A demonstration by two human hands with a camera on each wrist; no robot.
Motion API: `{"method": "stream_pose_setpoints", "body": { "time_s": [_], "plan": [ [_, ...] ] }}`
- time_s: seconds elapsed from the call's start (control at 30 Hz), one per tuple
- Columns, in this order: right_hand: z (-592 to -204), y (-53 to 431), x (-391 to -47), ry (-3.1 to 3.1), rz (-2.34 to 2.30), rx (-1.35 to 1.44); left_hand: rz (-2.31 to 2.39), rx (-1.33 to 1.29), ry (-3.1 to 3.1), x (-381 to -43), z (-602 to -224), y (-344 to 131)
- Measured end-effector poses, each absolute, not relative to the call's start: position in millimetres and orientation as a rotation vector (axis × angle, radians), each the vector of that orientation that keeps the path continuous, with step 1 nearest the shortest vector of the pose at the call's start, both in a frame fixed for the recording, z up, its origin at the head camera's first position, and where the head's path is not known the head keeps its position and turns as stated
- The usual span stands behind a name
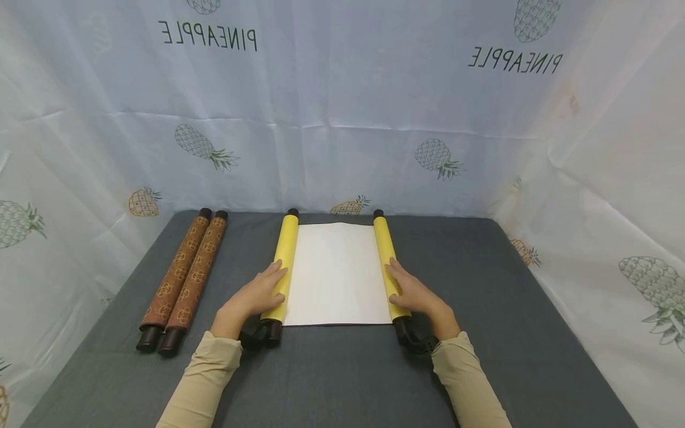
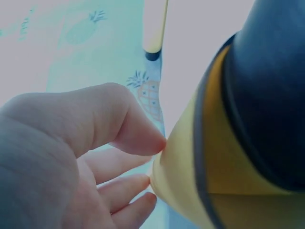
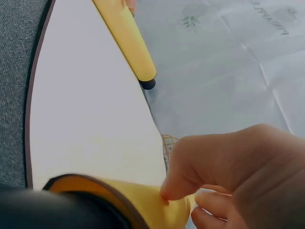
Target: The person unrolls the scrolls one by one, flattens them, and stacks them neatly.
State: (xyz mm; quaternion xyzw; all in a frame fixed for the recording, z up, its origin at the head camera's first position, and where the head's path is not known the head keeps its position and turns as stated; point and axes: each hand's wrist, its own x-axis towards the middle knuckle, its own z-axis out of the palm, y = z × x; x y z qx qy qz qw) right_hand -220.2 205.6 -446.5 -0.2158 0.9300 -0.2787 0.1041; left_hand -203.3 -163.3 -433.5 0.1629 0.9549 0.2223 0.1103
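Observation:
A scroll with a yellow outer face lies partly unrolled on the grey cloth, its white sheet (image 1: pixel 338 273) showing between two yellow rolls. My left hand (image 1: pixel 259 291) rests its fingertips and thumb against the outer side of the left roll (image 1: pixel 287 241). In the left wrist view, the thumb and fingertips of the left hand (image 2: pixel 95 124) touch the yellow surface without wrapping it. On the other side, my right hand (image 1: pixel 420 291) touches the right roll (image 1: pixel 383 241). A bent thumb of the right hand (image 3: pixel 224 157) presses that roll in the right wrist view. Dark rod ends (image 1: pixel 273 333) stick out.
Two rolled brown patterned scrolls (image 1: pixel 179 267) lie side by side on the table's left part. The dark grey tabletop (image 1: pixel 342 380) is backed and flanked by a white pineapple-print curtain (image 1: pixel 332 89).

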Motion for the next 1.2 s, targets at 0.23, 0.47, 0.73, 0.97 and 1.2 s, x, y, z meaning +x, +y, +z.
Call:
{"method": "stream_pose_setpoints", "body": {
  "time_s": [0.23,0.47,0.73,0.97,1.2],
  "plan": [
    [-446.1,209.0,-222.7,2.743,-0.773,-0.627,0.643,0.479,2.810,-203.6,-431.1,-166.2],
    [-444.7,214.3,-221.1,2.754,-0.769,-0.624,0.673,0.443,2.781,-202.3,-430.0,-168.3],
    [-453.5,225.6,-220.8,2.726,-0.909,-0.702,0.649,0.289,2.767,-198.7,-429.1,-168.2],
    [-451.4,223.6,-222.2,2.739,-0.908,-0.661,0.623,0.227,2.779,-199.2,-427.1,-168.3],
    [-445.6,219.5,-222.0,2.770,-0.803,-0.593,0.647,0.239,2.791,-200.5,-427.4,-171.1]
  ]
}}
